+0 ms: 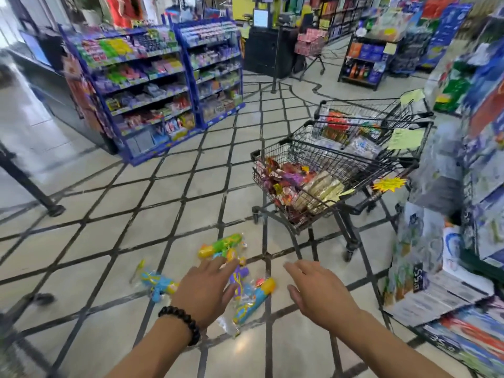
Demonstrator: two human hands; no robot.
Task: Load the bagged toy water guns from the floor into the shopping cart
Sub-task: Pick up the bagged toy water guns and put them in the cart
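- Black wire shopping cart (321, 184) stands on the tiled floor (152, 203), loaded with snack packets (286, 178) and wrapped goods; landmark for all below.
- Second black cart (373, 124) just behind it, also stocked, yellow paper tags on its frame.
- Bagged toy water guns lie on the floor in front of the shopping cart, toward the camera, none inside it:
- green-yellow gun (221, 245) nearest the shopping cart's front wheel side
- purple gun (240, 274) just below that, partly hidden by fingers
- blue-yellow gun (252, 301) in a clear bag, closest to the camera
- light-blue gun (158, 282) farthest left of the shopping cart, apart from the other three
- Left hand (204, 290), black bead bracelet (181, 323) at the wrist, fingers spread and straight over the purple gun; contact unclear, grips nothing.
- Right hand (319, 290) in front of the shopping cart, right of the guns, fingers loose and extended, holds nothing.
- Blue snack shelves (152, 85) far left of the shopping cart; boxed stock display (447, 241) right of it.
- Frame is motion-blurred.
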